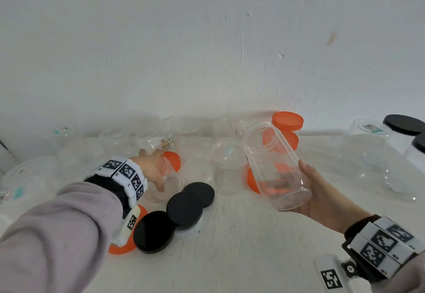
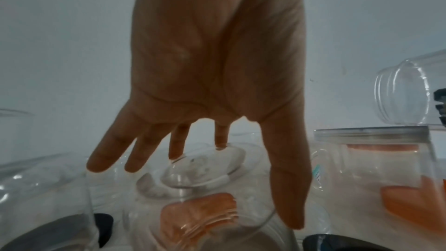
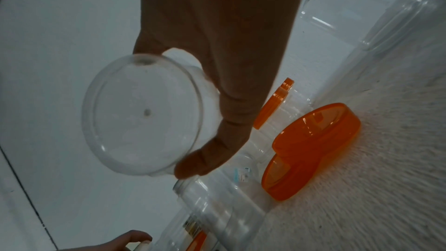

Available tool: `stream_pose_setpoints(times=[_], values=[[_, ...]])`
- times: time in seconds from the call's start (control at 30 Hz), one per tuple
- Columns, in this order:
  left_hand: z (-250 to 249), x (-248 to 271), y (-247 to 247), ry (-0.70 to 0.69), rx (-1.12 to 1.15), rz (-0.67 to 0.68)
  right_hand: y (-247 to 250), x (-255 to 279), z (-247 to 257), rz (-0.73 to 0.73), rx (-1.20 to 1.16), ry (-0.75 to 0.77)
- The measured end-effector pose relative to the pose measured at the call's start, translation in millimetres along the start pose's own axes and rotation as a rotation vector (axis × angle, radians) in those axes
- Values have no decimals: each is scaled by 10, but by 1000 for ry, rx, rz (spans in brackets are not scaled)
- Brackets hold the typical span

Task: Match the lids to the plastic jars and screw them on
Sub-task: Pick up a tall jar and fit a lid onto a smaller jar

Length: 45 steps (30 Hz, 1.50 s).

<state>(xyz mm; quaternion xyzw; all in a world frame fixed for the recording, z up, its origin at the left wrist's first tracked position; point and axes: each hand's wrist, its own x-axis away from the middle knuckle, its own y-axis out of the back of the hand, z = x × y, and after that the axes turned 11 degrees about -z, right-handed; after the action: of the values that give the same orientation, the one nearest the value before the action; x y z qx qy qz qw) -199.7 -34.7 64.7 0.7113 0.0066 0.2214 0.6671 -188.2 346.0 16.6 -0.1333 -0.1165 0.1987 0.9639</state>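
My right hand [image 1: 322, 197] grips a tall clear jar [image 1: 274, 166] by its lower half and holds it tilted above the table, mouth toward the wall. Its round base [image 3: 142, 115] fills the right wrist view, with my fingers [image 3: 217, 150] curled round it. My left hand [image 1: 153, 166] reaches forward over a small clear jar [image 1: 166, 185], fingers [image 2: 178, 140] straight and spread, holding nothing. An orange lid [image 1: 173, 160] lies just beyond those fingertips and shows through the clear plastic [image 2: 200, 211].
Three black lids [image 1: 185, 210] overlap near the front left. An open clear jar [image 1: 227, 166] stands mid-table with a clear lid [image 1: 199, 169] beside it. Orange lids [image 1: 287, 121] are stacked by the wall, and another [image 1: 251, 182] lies behind the held jar. Black-lidded jars [image 1: 403, 124] stand far right.
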Motion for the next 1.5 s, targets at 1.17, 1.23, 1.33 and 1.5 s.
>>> stream_pose_setpoints(times=[1.17, 1.23, 1.33, 1.5], values=[[-200, -286, -148, -362, -464, -235, -2, -73, -130, -72, 18, -87], [-258, -309, -271, -507, -589, -181, -14, -69, -117, -71, 35, -76], [-295, -356, -387, -566, -714, -117, -22, -51, -79, -70, 40, -68], [-266, -444, -477, -589, -828, -95, -7, -29, -58, -93, 56, -63]])
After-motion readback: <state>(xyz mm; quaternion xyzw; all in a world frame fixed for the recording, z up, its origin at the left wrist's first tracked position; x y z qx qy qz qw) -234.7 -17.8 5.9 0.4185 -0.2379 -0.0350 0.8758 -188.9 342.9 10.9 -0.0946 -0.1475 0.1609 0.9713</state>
